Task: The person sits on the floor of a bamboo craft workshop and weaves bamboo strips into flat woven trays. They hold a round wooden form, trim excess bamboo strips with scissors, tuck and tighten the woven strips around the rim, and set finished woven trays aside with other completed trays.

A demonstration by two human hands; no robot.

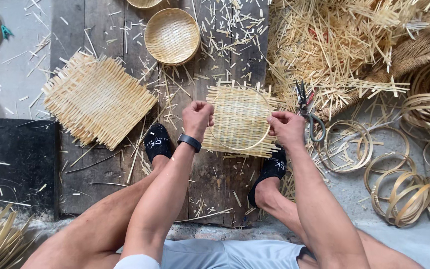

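Note:
My left hand (pixel 197 117) grips the left edge of a square woven bamboo mat (pixel 239 112) held above the wooden boards. My right hand (pixel 285 128) grips its right edge. A thin bamboo hoop (pixel 240 147) lies against the mat, its lower arc showing between my hands. A dark band sits on my left wrist. My two feet in black socks rest on the boards below the mat.
A second woven mat (pixel 97 99) lies to the left, a finished round basket (pixel 171 36) at the top. Scissors (pixel 305 107) lie right of my right hand. Bamboo hoops (pixel 399 189) pile up at right, strip offcuts (pixel 334 45) at top right, a black slab (pixel 16 164) at left.

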